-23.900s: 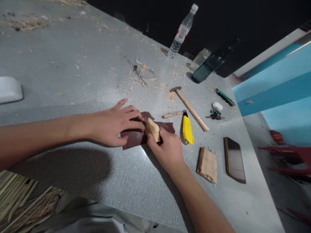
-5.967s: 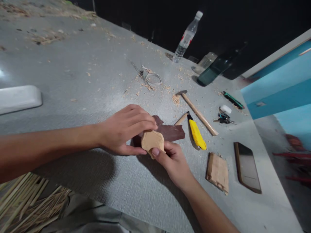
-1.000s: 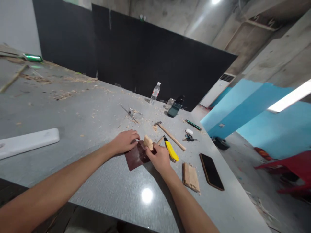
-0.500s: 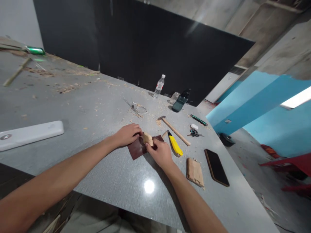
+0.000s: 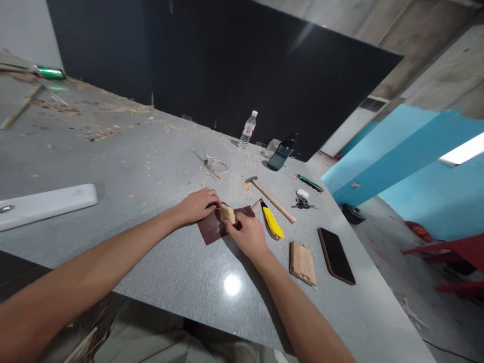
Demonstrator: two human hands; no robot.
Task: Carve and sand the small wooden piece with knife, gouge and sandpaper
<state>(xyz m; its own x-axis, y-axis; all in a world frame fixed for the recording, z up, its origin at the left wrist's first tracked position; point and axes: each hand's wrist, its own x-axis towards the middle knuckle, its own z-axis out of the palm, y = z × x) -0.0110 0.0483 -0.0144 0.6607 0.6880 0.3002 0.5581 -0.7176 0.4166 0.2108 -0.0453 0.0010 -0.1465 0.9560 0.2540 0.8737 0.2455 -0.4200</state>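
A dark red-brown sheet of sandpaper (image 5: 210, 233) lies flat on the grey table in front of me. My right hand (image 5: 249, 233) pinches a small pale wood piece (image 5: 227, 214) between thumb and fingers, low over the sheet. At the sheet's far left edge is my left hand (image 5: 200, 204), its fingers curled down onto the paper beside the wood. Its fingertips are partly hidden, so I cannot tell whether they also touch the wood. A yellow utility knife (image 5: 272, 222) lies just right of the sandpaper.
Beyond the knife lies a hammer (image 5: 274, 200). A wooden block (image 5: 302, 263) and a phone (image 5: 336, 255) are at the right. Farther back stand a water bottle (image 5: 247, 131) and a dark bottle (image 5: 281, 155). A white long case (image 5: 49, 205) lies left; wood shavings are scattered about.
The wood piece has shifted slightly left over the sandpaper and tilted a little, with my right hand. My left hand stays at the sheet's edge. The view has moved slightly.
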